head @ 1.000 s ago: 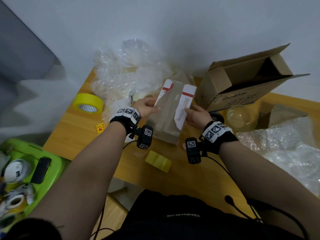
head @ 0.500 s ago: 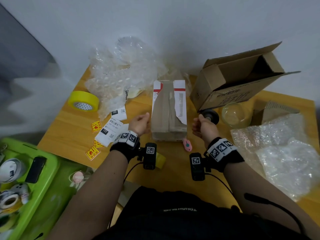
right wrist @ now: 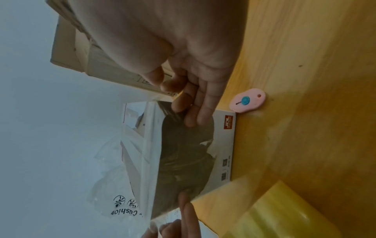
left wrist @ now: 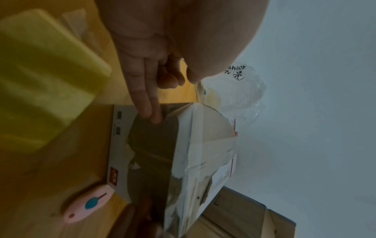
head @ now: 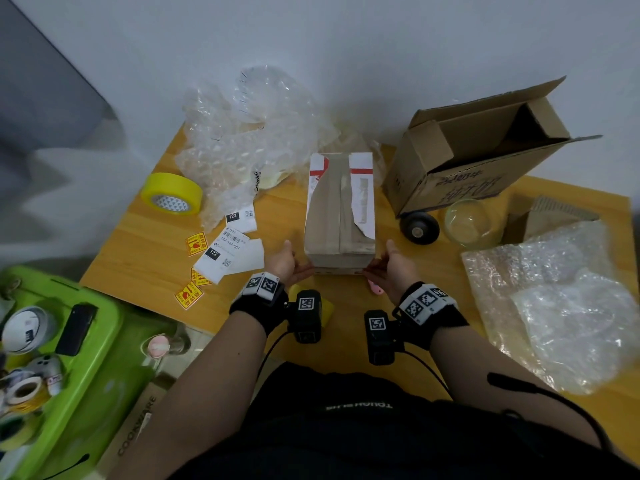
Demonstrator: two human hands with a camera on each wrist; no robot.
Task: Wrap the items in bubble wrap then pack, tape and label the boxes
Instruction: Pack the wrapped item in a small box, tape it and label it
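A closed cardboard box [head: 341,209] with tape and torn white labels lies flat in the middle of the wooden table [head: 145,251]. My left hand [head: 284,261] is at its near left corner. In the left wrist view two straight fingers [left wrist: 151,112] press on the box's near end face [left wrist: 154,153]. My right hand [head: 391,265] is at the near right corner. Its fingertips [right wrist: 195,119] touch the same end face [right wrist: 183,153]. Neither hand curls round the box.
A yellow tape roll [head: 172,193], bubble wrap [head: 242,143] and shipping labels [head: 228,251] lie on the left. On the right are an open carton [head: 474,157], a glass bowl [head: 467,223], a black round object [head: 419,228] and more wrap [head: 554,306]. A pink cutter [head: 375,287] lies by my right hand. A green bin [head: 86,358] stands beside the table.
The box, held tilted up a second ago, now lies flat. Both hands let go, drew back, and now touch its near end.
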